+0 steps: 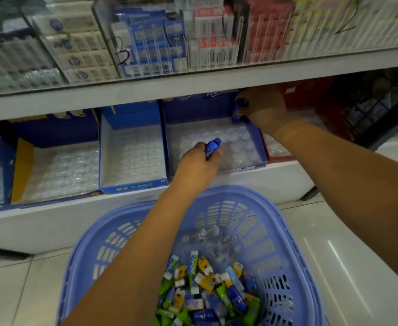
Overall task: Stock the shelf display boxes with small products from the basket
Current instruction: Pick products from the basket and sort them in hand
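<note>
A lilac plastic basket [285, 234] stands on the floor below me, holding several small blue, green and yellow products [207, 288]. On the lower shelf stands a dark blue display box [255, 140] with a clear moulded insert. My left hand [196, 164] hovers over the box's front and grips a small blue bottle [212, 147], cap pointing up and right. My right hand [262, 107] reaches to the box's back right corner and pinches another small blue bottle [238, 111].
Left of it sit a lighter blue display box [132, 184] and a blue and yellow box [22, 165], both with clear inserts. A red box [278, 157] stands to the right. The white shelf edge [193, 85] overhangs above, with boxed goods on top.
</note>
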A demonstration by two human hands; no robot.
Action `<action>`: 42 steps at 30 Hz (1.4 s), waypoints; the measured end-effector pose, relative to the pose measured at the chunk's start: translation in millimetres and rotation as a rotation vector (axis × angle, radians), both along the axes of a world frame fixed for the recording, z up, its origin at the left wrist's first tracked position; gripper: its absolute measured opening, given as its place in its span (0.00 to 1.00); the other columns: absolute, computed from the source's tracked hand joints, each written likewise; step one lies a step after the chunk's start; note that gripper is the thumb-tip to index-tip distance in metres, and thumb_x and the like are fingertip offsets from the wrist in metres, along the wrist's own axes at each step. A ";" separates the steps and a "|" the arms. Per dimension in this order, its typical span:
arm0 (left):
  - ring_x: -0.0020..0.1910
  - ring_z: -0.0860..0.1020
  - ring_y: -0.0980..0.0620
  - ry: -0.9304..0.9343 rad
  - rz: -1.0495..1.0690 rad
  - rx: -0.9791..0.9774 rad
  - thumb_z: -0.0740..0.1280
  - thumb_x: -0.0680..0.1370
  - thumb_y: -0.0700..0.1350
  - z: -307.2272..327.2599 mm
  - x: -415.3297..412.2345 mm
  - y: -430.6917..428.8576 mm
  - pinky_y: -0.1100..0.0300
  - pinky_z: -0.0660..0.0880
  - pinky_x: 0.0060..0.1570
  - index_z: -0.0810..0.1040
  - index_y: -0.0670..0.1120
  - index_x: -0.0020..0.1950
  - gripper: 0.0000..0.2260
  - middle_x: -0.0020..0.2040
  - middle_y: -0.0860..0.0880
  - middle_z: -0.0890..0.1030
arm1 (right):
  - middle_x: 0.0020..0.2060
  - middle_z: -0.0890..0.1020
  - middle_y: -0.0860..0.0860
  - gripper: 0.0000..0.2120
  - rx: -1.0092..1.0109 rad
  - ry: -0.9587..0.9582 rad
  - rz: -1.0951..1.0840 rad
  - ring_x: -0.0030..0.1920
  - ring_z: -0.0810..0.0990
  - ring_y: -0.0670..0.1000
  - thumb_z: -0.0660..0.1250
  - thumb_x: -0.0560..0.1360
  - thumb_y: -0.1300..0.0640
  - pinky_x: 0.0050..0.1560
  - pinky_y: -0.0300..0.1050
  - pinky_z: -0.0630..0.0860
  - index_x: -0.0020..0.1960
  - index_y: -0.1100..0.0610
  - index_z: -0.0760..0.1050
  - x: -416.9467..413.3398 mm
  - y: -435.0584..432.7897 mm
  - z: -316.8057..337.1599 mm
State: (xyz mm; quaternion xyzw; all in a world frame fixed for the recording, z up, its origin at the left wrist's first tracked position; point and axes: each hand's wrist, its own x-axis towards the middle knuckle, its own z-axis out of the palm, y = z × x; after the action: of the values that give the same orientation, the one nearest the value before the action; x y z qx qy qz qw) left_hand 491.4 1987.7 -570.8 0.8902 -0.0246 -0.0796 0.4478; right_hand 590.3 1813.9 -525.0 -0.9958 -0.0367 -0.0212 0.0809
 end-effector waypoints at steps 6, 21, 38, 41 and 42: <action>0.32 0.69 0.55 0.063 0.007 0.001 0.59 0.81 0.51 8.3 -3.5 -1.5 0.61 0.65 0.29 0.71 0.44 0.51 0.11 0.37 0.51 0.71 | 0.63 0.74 0.59 0.19 -0.038 0.143 -0.048 0.62 0.73 0.59 0.65 0.77 0.56 0.62 0.49 0.72 0.65 0.62 0.70 -4.1 9.7 12.4; 0.44 0.81 0.58 -0.196 0.054 -0.402 0.74 0.72 0.43 27.6 -41.7 -9.0 0.67 0.78 0.44 0.75 0.50 0.50 0.11 0.45 0.54 0.81 | 0.43 0.85 0.57 0.09 1.320 0.258 -0.033 0.43 0.85 0.50 0.73 0.70 0.59 0.43 0.37 0.81 0.50 0.61 0.81 -129.0 15.4 14.9; 0.73 0.64 0.47 -0.189 -0.192 0.312 0.61 0.80 0.54 2.6 -26.1 2.5 0.58 0.64 0.67 0.62 0.47 0.76 0.26 0.75 0.45 0.64 | 0.49 0.83 0.54 0.13 0.685 -0.201 -0.028 0.50 0.80 0.51 0.71 0.72 0.60 0.52 0.34 0.73 0.56 0.58 0.80 -67.7 7.7 16.9; 0.77 0.50 0.50 -0.177 -0.306 0.429 0.57 0.82 0.52 -10.1 -29.3 3.9 0.60 0.51 0.73 0.54 0.47 0.78 0.27 0.78 0.49 0.55 | 0.56 0.81 0.57 0.12 0.359 -0.208 0.047 0.57 0.78 0.57 0.66 0.75 0.59 0.58 0.45 0.73 0.58 0.58 0.78 -38.9 9.2 7.3; 0.78 0.49 0.50 -0.190 -0.308 0.428 0.57 0.82 0.52 -12.2 -29.1 4.8 0.61 0.49 0.73 0.53 0.47 0.78 0.27 0.78 0.50 0.55 | 0.57 0.81 0.57 0.12 0.367 -0.181 0.060 0.58 0.77 0.58 0.66 0.75 0.60 0.61 0.49 0.72 0.58 0.59 0.78 -32.0 9.6 4.1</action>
State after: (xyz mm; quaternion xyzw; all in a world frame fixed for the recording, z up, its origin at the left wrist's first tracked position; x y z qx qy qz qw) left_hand 462.3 1992.5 -582.9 0.9538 -0.1842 -0.0663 0.2278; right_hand 558.3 1823.5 -520.9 -0.9569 -0.0688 -0.1145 0.2579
